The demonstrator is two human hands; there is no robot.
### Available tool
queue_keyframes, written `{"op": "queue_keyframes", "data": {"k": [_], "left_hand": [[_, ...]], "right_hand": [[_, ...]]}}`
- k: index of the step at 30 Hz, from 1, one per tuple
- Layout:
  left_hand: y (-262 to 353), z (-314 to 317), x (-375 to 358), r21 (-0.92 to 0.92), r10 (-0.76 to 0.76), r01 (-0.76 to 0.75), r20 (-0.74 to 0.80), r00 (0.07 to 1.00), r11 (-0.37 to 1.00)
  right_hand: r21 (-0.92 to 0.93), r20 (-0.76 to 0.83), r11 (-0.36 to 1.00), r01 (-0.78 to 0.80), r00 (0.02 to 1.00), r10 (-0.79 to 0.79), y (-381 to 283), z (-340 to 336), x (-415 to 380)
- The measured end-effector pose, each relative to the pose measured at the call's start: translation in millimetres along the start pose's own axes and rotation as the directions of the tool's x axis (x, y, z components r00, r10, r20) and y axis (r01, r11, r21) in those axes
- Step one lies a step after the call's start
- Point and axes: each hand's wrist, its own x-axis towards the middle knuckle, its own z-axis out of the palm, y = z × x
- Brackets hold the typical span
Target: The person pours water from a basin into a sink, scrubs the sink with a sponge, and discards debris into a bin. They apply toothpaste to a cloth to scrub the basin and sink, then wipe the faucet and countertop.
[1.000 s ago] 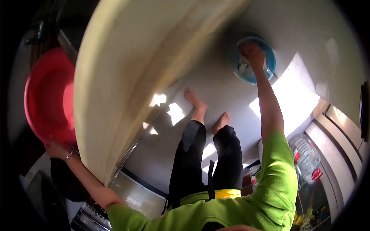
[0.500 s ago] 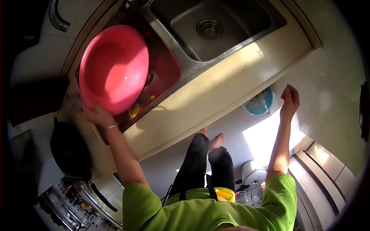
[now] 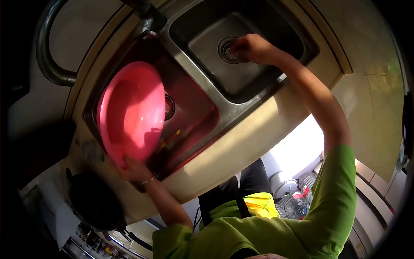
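Note:
A pink plastic basin [image 3: 131, 110] stands tilted in the left sink bowl [image 3: 189, 103]. My left hand [image 3: 134, 169] grips its near rim, with the thumb on the inside. Over the drain [image 3: 228, 50] of the right sink bowl [image 3: 207, 43] is my right hand [image 3: 254, 48], its fingers curled downward. Whatever those fingers hold, if anything, is hidden. A thin yellow object [image 3: 172, 138] lies beside the basin in the left bowl, too small to name.
The curved faucet [image 3: 51, 64] is swung to the left of the sinks. A black pan [image 3: 92, 200] sits on the counter [image 3: 233, 138] near my left arm. Below on the floor are a white pot-like appliance [image 3: 282, 187] and several plastic bottles [image 3: 297, 205].
My right hand has gone from above the floor at the right to the right bowl's drain. My left hand keeps hold of the basin. The view has shifted, showing more of the faucet.

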Motion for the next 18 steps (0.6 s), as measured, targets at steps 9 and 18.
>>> {"op": "queue_keyframes", "data": {"k": [9,18], "left_hand": [[-2.4,-3.8,-5.4,-0.019,-0.107,0.109,0.063,0.992,0.994],[1.1,-0.5,0.6,-0.027,-0.018,0.019,0.033,0.999,0.999]], "right_hand": [[-0.203,0.651,0.979,-0.012,0.745,0.145,97.2,68.7,85.7],[-0.277,0.802,0.856,0.437,0.596,-0.044,77.7,105.5,55.4]]}}
